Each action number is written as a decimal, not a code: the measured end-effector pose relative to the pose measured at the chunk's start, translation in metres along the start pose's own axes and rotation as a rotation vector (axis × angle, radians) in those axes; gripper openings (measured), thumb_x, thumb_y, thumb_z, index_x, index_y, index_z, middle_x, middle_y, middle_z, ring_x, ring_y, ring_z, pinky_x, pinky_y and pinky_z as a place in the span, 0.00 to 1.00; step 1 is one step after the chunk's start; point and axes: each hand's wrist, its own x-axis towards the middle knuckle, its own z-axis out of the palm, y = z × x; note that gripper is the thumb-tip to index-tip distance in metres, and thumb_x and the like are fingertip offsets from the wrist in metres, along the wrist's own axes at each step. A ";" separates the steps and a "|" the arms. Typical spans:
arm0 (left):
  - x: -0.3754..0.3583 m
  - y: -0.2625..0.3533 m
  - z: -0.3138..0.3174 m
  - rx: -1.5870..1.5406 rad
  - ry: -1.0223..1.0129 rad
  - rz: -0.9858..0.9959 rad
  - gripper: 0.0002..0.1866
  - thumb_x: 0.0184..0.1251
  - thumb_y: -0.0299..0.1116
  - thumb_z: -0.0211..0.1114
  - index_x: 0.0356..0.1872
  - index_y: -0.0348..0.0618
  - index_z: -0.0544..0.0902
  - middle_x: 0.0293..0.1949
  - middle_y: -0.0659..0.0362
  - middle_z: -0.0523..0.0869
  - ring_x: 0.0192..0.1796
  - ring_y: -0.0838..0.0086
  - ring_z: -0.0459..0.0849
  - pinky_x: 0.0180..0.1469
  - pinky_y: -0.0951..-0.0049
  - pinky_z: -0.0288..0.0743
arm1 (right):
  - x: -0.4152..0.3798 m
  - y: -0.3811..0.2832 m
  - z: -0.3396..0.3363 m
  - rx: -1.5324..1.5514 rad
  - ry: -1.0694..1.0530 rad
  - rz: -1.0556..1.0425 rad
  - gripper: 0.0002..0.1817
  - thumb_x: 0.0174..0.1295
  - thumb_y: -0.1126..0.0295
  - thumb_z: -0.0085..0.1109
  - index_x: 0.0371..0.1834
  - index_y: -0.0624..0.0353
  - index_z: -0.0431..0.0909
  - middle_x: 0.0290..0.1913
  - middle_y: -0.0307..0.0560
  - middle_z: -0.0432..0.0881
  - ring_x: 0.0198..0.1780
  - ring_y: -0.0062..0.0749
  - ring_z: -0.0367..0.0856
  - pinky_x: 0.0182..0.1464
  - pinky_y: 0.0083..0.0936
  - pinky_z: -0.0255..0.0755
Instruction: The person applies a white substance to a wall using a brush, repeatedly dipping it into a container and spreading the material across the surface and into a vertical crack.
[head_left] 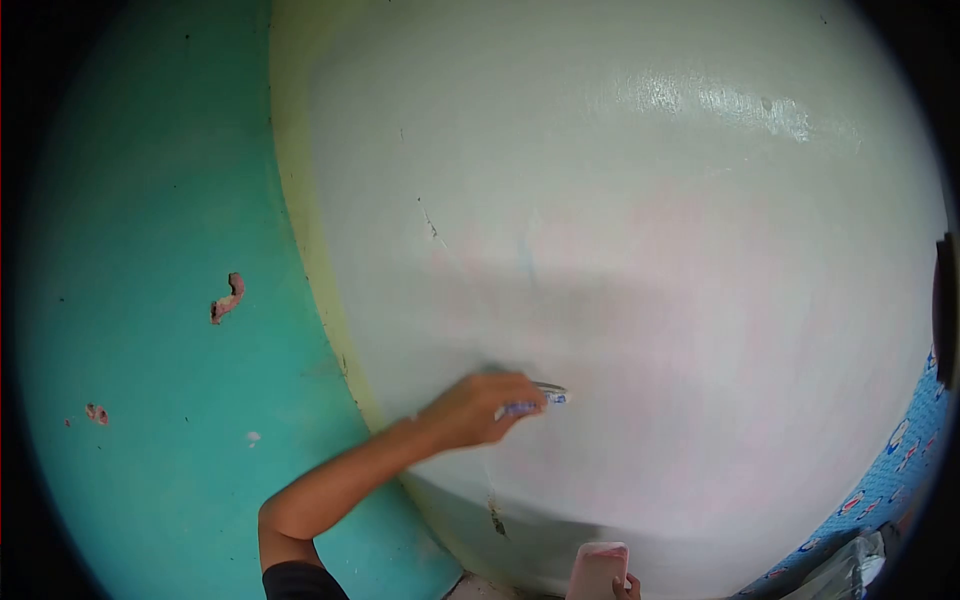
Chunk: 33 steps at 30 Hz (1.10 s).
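Note:
My left hand (482,408) reaches in from the lower left, its fingers closed around a paintbrush (556,397). The brush has a white and blue handle; its tip is at the pale wall (640,320), and its bristles are small and hard to make out. At the bottom edge, my right hand (627,589) grips the right side of a pale rectangular tub (598,572) with pink showing inside. Only a few fingers of that hand are in view. Pinkish patches show through the wall's whitish coat, and a glossy streak shines high on the right.
A green wall (160,230) with chipped spots meets the pale wall along a yellowish strip (300,190) at left. At the lower right are a blue patterned sheet (880,480) and crumpled clear plastic (850,570). A dark object (945,310) stands at the right edge.

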 end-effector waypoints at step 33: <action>0.006 -0.051 -0.031 0.498 0.476 0.351 0.21 0.46 0.15 0.66 0.44 0.43 0.86 0.46 0.54 0.87 0.51 0.60 0.87 0.45 0.69 0.85 | -0.034 -0.065 0.045 0.074 -0.016 0.100 0.44 0.67 0.46 0.58 0.76 0.53 0.45 0.65 0.65 0.66 0.64 0.54 0.67 0.61 0.50 0.69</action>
